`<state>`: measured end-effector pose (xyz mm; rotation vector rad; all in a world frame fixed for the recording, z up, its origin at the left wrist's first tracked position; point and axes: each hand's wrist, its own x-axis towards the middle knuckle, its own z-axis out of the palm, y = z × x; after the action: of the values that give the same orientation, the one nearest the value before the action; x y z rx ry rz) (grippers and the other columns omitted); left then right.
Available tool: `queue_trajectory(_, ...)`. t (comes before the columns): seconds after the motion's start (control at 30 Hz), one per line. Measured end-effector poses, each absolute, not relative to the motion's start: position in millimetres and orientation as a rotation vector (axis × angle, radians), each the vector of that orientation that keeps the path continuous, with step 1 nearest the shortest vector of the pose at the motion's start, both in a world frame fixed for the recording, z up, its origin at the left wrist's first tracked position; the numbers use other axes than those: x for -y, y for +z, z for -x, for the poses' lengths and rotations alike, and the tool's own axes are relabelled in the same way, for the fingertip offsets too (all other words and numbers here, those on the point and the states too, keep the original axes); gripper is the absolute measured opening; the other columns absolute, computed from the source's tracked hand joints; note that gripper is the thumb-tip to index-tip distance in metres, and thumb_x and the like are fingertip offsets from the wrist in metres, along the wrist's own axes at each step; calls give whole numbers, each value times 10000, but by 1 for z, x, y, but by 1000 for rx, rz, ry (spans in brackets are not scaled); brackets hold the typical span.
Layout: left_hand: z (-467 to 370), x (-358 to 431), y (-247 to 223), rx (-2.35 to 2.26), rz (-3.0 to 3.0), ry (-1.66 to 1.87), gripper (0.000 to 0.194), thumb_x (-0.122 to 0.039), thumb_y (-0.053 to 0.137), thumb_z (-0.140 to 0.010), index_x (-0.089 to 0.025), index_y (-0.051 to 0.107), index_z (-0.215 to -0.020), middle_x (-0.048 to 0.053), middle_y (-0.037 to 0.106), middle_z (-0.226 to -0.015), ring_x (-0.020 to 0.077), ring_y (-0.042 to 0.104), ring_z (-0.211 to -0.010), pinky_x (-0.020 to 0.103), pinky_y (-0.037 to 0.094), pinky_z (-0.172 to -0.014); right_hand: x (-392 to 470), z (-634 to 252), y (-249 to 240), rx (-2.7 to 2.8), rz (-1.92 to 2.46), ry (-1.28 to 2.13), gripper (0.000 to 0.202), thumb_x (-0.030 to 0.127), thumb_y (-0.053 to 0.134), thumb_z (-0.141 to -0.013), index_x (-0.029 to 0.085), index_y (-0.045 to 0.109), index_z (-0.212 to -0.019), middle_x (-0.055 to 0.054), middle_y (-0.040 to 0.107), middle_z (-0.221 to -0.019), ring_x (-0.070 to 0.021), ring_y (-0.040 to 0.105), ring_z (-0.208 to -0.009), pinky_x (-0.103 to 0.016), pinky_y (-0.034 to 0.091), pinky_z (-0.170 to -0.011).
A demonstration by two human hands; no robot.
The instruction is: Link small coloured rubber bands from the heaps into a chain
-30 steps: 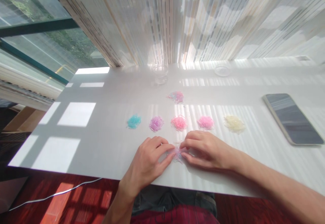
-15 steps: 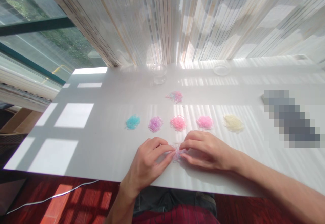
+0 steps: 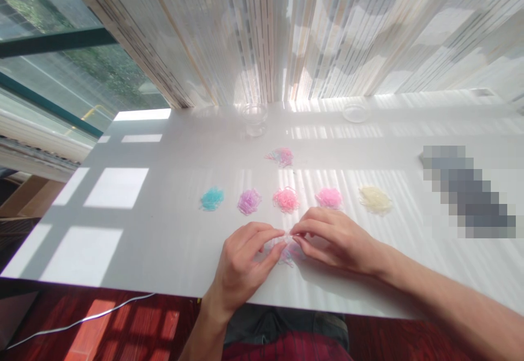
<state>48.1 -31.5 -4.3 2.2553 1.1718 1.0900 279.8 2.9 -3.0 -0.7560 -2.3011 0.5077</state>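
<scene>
Near the table's front edge, a small mixed pile of thin pastel loops (image 3: 289,256), like tiny elastic bands, lies under my fingertips. My left hand (image 3: 248,260) is at its left side, thumb and forefinger brought nearly together. From the right, my right hand (image 3: 335,238) pinches at the same spot, its fingertips almost meeting the left ones. Something pale and tiny shows between them, too small to make out. Beyond my hands runs a row of sorted piles: teal (image 3: 212,199), purple (image 3: 249,201), coral pink (image 3: 286,200), bright pink (image 3: 328,197) and pale yellow (image 3: 375,200).
Behind the row lies another mixed pile (image 3: 281,157). A clear round container (image 3: 255,119) and a clear lid (image 3: 355,113) are at the back of the white table (image 3: 172,252). A pixelated dark object (image 3: 466,192) lies at right. Striped curtains (image 3: 262,34) hang behind.
Both hands have risen slightly from the front pile, exposing more of it, and their fingertips are closer together. The view has shifted a little. The sorted piles look the same.
</scene>
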Motion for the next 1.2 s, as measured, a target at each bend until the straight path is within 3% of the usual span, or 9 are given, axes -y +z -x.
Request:
queue_trajectory(0.37, -48, 32, -8, -1190, -2253, 1111, 123, -134, 710, -949, -187, 697, -1059, 7, 769, -917, 108, 601, -636, 268, 510, -679, -4, -277, -5, 2271, 745, 529, 144, 193, 558, -1011, 148, 694, -997, -54, 710, -786, -157, 636, -678, -292, 498, -609)
queue_trajectory(0.67, -48, 33, -9, -1181, -2239, 1154, 133, -106, 709, -940, -197, 693, -1035, -7, 768, -888, 101, 602, -629, 260, 504, -675, -3, -278, -4, 2278, 745, 546, 128, 199, 567, -1006, 142, 681, -1020, -58, 718, -804, -159, 650, -688, -292, 509, -620)
queue_trajectory(0.9, -47, 34, -10, -1195, -2214, 1169, 137, -107, 713, -937, -200, 697, -1037, -1, 774, -902, 99, 619, -642, 253, 510, -663, -3, -278, -5, 2265, 705, 598, 170, 207, 612, -991, 160, 638, -1152, -81, 744, -951, -178, 699, -794, -303, 562, -677)
queue_trajectory(1.2, -47, 33, -12, -1179, -2197, 1158, 134, -118, 708, -942, -210, 698, -1039, 0, 778, -891, 110, 648, -661, 252, 524, -656, -2, -277, -7, 2228, 680, 602, 175, 149, 620, -970, 186, 626, -1142, -66, 741, -934, -162, 703, -772, -282, 571, -662)
